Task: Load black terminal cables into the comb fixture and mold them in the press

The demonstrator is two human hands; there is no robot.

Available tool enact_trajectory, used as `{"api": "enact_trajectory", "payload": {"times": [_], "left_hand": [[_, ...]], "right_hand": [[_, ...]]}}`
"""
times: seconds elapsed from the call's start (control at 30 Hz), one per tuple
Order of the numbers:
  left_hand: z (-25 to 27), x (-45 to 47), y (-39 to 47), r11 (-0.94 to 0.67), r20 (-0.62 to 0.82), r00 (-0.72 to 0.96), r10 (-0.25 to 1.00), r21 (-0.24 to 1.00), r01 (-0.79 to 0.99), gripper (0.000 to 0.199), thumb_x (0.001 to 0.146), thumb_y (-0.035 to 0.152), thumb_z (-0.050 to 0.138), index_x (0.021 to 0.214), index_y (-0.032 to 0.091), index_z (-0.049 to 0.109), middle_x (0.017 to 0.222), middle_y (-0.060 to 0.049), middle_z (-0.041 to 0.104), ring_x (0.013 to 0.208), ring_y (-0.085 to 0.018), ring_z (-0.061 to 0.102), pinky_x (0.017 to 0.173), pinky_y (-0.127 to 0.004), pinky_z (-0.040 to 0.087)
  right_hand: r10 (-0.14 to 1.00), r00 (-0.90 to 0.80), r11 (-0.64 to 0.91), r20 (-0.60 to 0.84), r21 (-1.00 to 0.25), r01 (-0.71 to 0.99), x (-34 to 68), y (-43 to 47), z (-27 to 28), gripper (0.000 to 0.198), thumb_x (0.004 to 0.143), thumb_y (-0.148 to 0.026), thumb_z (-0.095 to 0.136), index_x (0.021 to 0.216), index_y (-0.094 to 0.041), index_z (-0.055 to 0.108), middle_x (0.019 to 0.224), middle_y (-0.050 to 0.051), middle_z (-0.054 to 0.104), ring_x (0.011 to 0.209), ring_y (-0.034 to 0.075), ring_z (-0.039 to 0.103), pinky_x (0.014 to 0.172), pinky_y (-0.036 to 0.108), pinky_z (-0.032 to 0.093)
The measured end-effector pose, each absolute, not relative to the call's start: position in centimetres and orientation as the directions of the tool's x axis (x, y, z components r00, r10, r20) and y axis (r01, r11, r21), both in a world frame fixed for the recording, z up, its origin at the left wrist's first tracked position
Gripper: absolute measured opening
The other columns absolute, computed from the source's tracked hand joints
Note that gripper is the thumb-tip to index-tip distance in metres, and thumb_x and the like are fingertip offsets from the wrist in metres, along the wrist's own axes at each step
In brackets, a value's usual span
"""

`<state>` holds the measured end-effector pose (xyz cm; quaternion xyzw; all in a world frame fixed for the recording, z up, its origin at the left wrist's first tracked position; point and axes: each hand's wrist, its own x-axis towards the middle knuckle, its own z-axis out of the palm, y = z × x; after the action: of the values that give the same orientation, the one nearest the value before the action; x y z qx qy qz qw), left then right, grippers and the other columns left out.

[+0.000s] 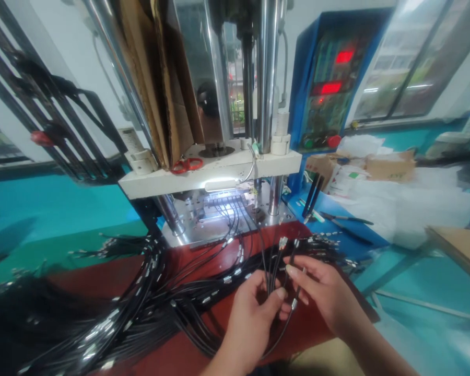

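My left hand is closed round a small bunch of black cables, whose metal-tipped ends point up and away from me. Close beside it, my right hand pinches one black cable near its end with thumb and fingers. A silvery metal sleeve sits on a cable hanging just below the right fingers. Many more black cables with silvery sleeves are heaped across the red work surface, to the left and behind my hands.
Ahead stands a press with a white crossplate; several cables run into its lit lower plate. Red-handled scissors rest on the crossplate. A blue control box stands behind right, near white plastic bags. Dark pliers-like handles lie right.
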<state>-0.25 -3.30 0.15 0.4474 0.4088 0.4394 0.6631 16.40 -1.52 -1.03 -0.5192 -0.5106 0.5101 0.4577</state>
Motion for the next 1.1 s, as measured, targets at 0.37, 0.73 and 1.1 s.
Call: {"api": "enact_trajectory", "payload": {"times": [0.37,0.73,1.1], "left_hand": [[-0.7,-0.3,-3.6,0.284,-0.185,0.413,0.892,0.939,-0.192,0.027,0.088,0.041,0.061,0.096,0.015,0.054,0.094,-0.007,0.061,0.061,-0.013,0.062,0.053,-0.025,0.051],[-0.1,-0.2,-4.0,0.252,-0.176,0.404,0.898,0.957,-0.144,0.025,0.086,0.034,0.065,0.098,0.014,0.055,0.096,-0.009,0.063,0.064,-0.014,0.064,0.055,-0.026,0.053],[0.0,-0.2,-3.7,0.253,-0.15,0.429,0.891,0.948,-0.194,0.02,0.089,0.03,0.061,0.097,0.015,0.05,0.097,-0.008,0.063,0.074,-0.017,0.063,0.07,-0.033,0.052]], "right_hand": [[0.997,0.072,-0.001,0.006,-0.994,0.106,15.9,-1.8,0.0,0.032,0.085,-0.051,0.067,0.083,-0.02,0.059,0.055,-0.001,0.063,0.05,0.014,0.057,0.054,0.025,0.045],[0.991,0.121,-0.028,-0.05,-0.984,-0.174,15.8,-1.7,-1.9,0.031,0.089,-0.05,0.062,0.1,-0.021,0.058,0.069,-0.002,0.06,0.05,0.011,0.049,0.044,0.023,0.037],[0.995,-0.056,-0.076,-0.076,-0.997,0.012,16.8,-1.9,-1.2,0.031,0.09,-0.049,0.061,0.084,-0.018,0.063,0.056,-0.002,0.059,0.048,0.012,0.052,0.05,0.023,0.039]]}}
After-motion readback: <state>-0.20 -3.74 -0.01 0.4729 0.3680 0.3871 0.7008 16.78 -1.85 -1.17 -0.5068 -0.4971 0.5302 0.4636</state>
